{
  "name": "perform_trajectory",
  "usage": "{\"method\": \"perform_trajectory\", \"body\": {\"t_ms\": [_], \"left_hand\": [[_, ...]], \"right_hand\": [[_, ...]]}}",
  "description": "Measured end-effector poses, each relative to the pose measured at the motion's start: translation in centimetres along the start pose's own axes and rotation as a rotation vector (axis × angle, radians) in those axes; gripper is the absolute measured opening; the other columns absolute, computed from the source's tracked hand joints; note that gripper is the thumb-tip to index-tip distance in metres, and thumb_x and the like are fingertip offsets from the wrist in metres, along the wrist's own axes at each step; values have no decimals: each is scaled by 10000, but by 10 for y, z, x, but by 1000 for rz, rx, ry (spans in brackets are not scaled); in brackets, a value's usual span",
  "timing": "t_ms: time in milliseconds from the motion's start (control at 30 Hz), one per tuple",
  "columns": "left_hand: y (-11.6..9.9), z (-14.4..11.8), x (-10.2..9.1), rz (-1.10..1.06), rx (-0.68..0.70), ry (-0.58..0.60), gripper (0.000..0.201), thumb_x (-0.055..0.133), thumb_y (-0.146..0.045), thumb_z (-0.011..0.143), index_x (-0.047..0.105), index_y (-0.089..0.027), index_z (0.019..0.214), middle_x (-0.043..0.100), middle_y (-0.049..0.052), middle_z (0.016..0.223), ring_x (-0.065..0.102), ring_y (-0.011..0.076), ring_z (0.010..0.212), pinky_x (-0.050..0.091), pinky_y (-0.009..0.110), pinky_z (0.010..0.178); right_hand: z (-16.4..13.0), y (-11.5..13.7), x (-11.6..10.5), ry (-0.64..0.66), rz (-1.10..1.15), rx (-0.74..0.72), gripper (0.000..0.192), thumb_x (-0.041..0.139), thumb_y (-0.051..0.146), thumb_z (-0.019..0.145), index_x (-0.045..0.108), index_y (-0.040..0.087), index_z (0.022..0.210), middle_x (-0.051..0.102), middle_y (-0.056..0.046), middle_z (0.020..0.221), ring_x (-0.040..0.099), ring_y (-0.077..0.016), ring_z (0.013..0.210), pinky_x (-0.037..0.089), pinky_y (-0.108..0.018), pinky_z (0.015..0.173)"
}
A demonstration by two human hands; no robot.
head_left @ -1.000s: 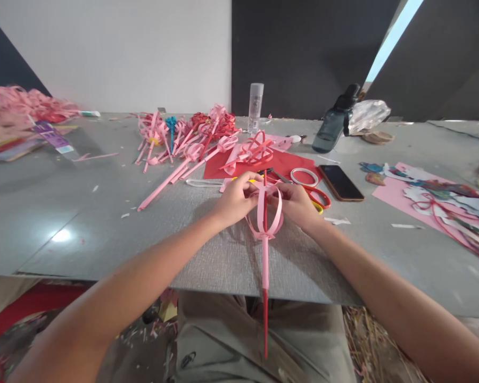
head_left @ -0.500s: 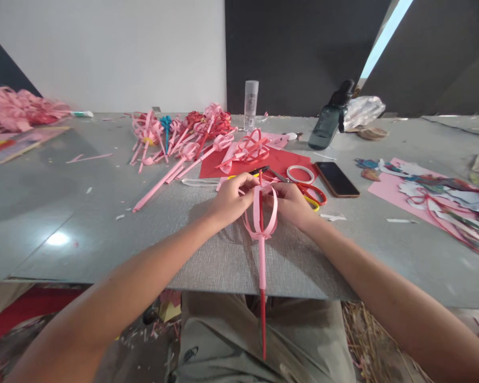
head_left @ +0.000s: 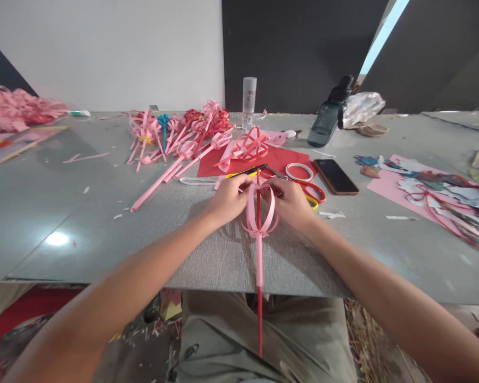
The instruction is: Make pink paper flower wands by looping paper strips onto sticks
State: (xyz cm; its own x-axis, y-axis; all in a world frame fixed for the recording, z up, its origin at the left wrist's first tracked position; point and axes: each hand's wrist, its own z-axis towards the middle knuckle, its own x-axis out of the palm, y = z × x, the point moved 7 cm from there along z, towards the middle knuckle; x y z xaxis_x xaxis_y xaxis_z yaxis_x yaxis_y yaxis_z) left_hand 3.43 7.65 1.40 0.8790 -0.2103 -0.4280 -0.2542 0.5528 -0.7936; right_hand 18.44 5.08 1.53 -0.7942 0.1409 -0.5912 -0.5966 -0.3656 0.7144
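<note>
A red stick (head_left: 259,314) wrapped partly in pink paper lies across the grey table's front edge (head_left: 223,282), pointing away from me. Pink paper loops (head_left: 250,210) curve around its far end. My left hand (head_left: 228,198) pinches the loop tops from the left. My right hand (head_left: 290,201) pinches them from the right. Both hands meet at the stick's tip.
Finished pink and red paper flowers (head_left: 183,135) lie in a pile at the back. Red paper (head_left: 281,158), a tape roll (head_left: 299,172), scissors (head_left: 313,192), a phone (head_left: 336,176), a clear bottle (head_left: 248,102), a dark bottle (head_left: 329,118) and cut paper pieces (head_left: 435,189) lie around.
The view has shifted slightly left and up. My hands stay on the pink loops, with the fingers drawn closer around the stick's tip.
</note>
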Motion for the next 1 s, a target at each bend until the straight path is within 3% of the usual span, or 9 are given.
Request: {"method": "perform_trajectory", "body": {"t_ms": [333, 700, 1000], "left_hand": [[1, -1, 0, -186, -77, -60, 81, 667, -245, 892, 654, -173, 927, 729, 51, 941, 662, 157, 854, 472, 270, 735], [-11, -2, 3, -226, 35, -12, 41, 646, -176, 878, 670, -179, 911, 725, 10, 863, 681, 121, 785, 507, 229, 703], [-17, -4, 1, -194, 61, -19, 57, 663, -199, 894, 682, -187, 946, 731, 10, 901, 676, 119, 795, 506, 220, 705]], "right_hand": [[1, 3, 0, -11, 160, -27, 190, 590, 284, 870, 649, 180, 722, 669, -30, 750, 550, -156, 686, 412, -303, 650], [-2, 8, 5, 33, 305, -34, 190, 606, 311, 862, 702, 162, 792, 612, 2, 690, 499, -130, 640, 380, -287, 613], [-2, 9, 1, -32, 265, -63, 166, 621, 297, 874, 713, 175, 808, 622, 2, 685, 528, -133, 641, 403, -296, 621]]}}
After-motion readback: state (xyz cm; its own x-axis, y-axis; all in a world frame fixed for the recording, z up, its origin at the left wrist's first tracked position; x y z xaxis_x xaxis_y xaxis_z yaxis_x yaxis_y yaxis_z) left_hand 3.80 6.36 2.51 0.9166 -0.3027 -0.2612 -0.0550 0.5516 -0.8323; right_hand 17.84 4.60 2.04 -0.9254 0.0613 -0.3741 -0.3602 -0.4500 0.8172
